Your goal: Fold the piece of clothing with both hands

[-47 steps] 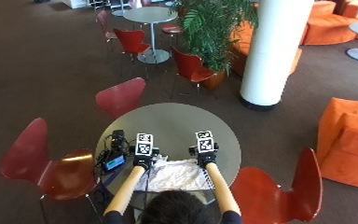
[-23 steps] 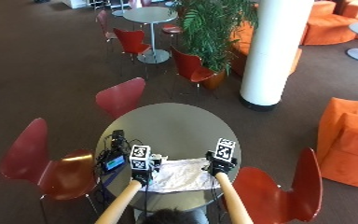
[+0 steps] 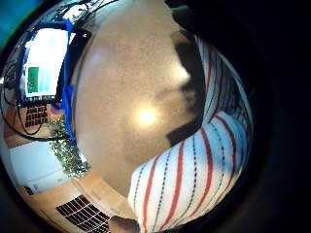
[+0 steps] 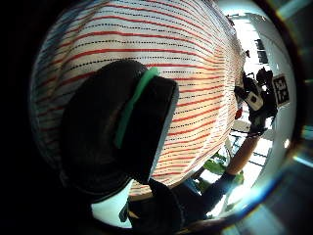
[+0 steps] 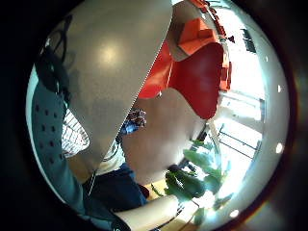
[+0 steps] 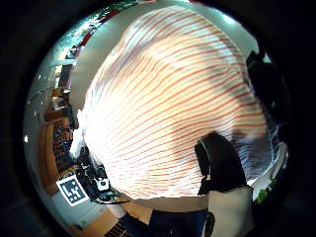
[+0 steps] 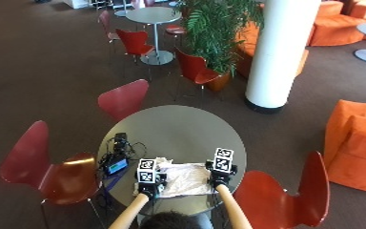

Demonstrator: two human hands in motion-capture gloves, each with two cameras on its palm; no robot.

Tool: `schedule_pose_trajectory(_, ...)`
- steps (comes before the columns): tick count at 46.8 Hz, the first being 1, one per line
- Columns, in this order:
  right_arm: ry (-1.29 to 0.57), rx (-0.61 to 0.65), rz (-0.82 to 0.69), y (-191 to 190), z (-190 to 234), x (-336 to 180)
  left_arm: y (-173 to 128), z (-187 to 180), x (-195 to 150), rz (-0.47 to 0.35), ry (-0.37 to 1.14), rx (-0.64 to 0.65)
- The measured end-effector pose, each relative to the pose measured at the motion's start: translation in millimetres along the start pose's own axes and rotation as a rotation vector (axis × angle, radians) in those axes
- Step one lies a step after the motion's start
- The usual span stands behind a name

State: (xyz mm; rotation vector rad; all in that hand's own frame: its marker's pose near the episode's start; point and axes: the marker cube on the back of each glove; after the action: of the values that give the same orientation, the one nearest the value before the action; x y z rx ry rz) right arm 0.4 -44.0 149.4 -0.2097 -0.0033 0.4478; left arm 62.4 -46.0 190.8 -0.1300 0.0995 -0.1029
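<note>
A white garment with red stripes (image 7: 183, 180) lies spread at the near edge of the round grey table (image 7: 170, 126). My left hand (image 7: 148, 187) is at the garment's left end and my right hand (image 7: 219, 181) at its right end. In the left thumb side palm view a black thumb (image 4: 122, 127) curls over the striped cloth (image 4: 161, 44). The right thumb (image 6: 219, 163) likewise pinches the cloth (image 6: 168, 98) near its edge. A fold of the garment (image 3: 189, 179) bulges up beside the bare tabletop (image 3: 131, 87).
A small device with a lit screen (image 7: 116, 166) and a tangle of cables (image 7: 121, 143) lie on the table to the left of the garment. Red chairs stand at the left (image 7: 50, 171), behind (image 7: 123, 98) and at the right (image 7: 284, 195).
Both hands have drawn back toward the table's near edge and moved wider apart. The garment between them now lies flatter and more stretched out.
</note>
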Motion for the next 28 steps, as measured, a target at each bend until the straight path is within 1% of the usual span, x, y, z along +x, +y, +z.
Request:
schedule_pose_trajectory(2,-0.019,0.008,0.002,-0.1,-0.1,1.7,-0.9,0.7,0.3,-0.012,-0.018,0.007)
schedule_pose_trajectory(6,-0.085,0.012,0.008,-2.5,2.6,5.5,6.6,1.9,8.9,-0.01,0.015,-0.049)
schedule_pose_trajectory(9,-0.137,0.006,0.028,-5.2,5.2,12.7,8.1,2.4,13.4,-0.008,0.032,-0.063)
schedule_pose_trajectory(13,-0.169,0.013,0.068,-12.0,5.6,27.8,8.9,1.6,22.3,0.019,0.066,-0.063)
schedule_pose_trajectory(17,-0.199,0.022,0.119,-20.9,0.3,48.0,6.6,-3.9,37.9,0.084,0.142,-0.034)
schedule_pose_trajectory(22,-0.181,0.023,0.192,-20.6,-17.3,70.5,10.0,-16.7,49.7,0.121,0.26,-0.055)
schedule_pose_trajectory(25,-0.188,0.037,0.178,-22.0,-28.7,74.5,16.1,-22.8,53.1,0.138,0.336,-0.107)
schedule_pose_trajectory(28,-0.199,0.042,0.167,-34.6,-36.5,75.5,21.8,-29.2,52.9,0.153,0.401,-0.18)
